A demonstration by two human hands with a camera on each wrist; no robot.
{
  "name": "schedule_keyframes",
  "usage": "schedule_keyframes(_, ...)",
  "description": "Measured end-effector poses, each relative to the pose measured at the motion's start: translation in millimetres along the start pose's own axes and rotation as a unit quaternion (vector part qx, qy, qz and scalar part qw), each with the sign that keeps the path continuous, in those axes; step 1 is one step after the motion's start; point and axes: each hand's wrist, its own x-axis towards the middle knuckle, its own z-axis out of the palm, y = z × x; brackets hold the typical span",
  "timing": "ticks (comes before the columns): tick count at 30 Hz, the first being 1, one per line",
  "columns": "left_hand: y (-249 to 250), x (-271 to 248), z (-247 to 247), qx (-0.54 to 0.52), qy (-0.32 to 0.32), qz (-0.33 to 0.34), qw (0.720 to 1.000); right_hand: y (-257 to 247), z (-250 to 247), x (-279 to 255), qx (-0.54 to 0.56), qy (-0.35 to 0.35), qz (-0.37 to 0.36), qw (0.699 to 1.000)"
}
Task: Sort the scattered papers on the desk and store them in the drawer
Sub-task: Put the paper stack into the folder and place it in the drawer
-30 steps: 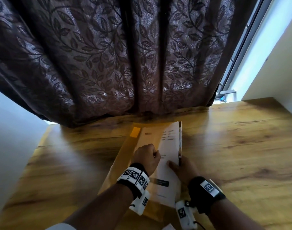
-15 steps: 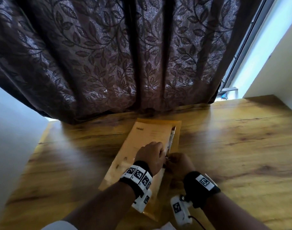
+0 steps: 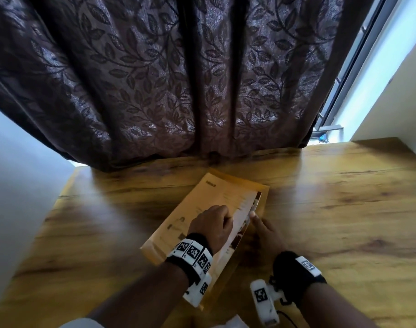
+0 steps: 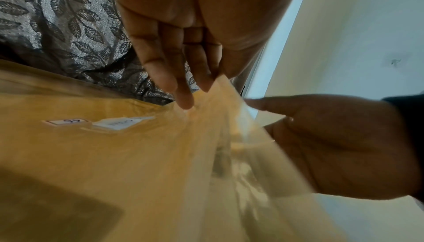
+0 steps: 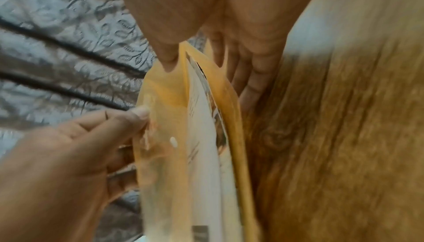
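Dark leaf-patterned curtain (image 3: 155, 79) fills upper frame behind glossy wood-grain tabletop (image 3: 332, 209). Frame center: flat yellow envelope (image 3: 190, 214) w/ papers (image 3: 240, 214); left hand (image 3: 211, 227) and right hand (image 3: 265, 233) fingers pinch its edge.

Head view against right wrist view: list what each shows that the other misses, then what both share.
Head only: the whole yellow folder lying on the wooden desk, both wristbands, the window at right.
Right wrist only: the folder's open edge side-on, white sheets between its yellow covers, the right thumb on the upper cover.
Both: left hand and right hand at that edge, the leaf-patterned curtain.
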Motion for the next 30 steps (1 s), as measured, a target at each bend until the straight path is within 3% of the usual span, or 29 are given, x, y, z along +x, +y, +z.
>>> schedule_keyframes(3,-2.3,-7.6,15.3,-0.012,-0.052,-0.006,0.999,-6.4,4.8,-13.4,0.062,-0.087,0.060,0.993)
schedule_keyframes(6,-13.8,-22.2,34.1,-0.061,-0.122,-0.031,0.990,5.8,15.1,-11.1,0.035,-0.056,0.052,0.996)
schedule_keyframes(11,-45.0,-75.9,36.6,-0.204,0.002,-0.188,0.961,17.5,22.0,-1.8,-0.034,-0.016,0.046,0.998)
schedule_keyframes(16,-112.9,-168.0,25.6,-0.254,0.143,-0.372,0.881,25.0,22.8,0.3,-0.061,-0.023,0.007,0.998)
schedule_keyframes(18,-144.3,-213.1,26.8,-0.293,0.208,-0.442,0.822,23.7,26.2,-3.6,-0.051,-0.041,0.002,0.998)
schedule_keyframes(20,-155.3,-244.5,25.7,-0.363,0.306,-0.475,0.741,17.4,25.6,-8.4,-0.050,-0.043,-0.002,0.998)
schedule_keyframes(22,-166.4,-272.3,27.6,-0.416,0.404,-0.512,0.634,15.7,30.1,-12.2,-0.061,-0.043,-0.004,0.997)
schedule_keyframes(24,-182.5,-289.9,34.3,-0.441,0.455,-0.568,0.525,14.1,32.4,-16.7,-0.065,-0.025,0.000,0.998)
schedule_keyframes(27,-207.0,-299.4,54.4,-0.573,0.430,-0.610,0.338,13.9,38.8,-27.2,-0.065,-0.007,0.007,0.998)
schedule_keyframes(28,-211.9,-300.7,63.3,-0.617,0.401,-0.607,0.301,14.7,44.9,-33.0,-0.078,-0.007,0.002,0.997)
schedule_keyframes(30,-212.0,-290.5,71.9,-0.676,0.358,-0.577,0.286,14.8,51.6,-47.6,-0.100,-0.028,-0.021,0.994)
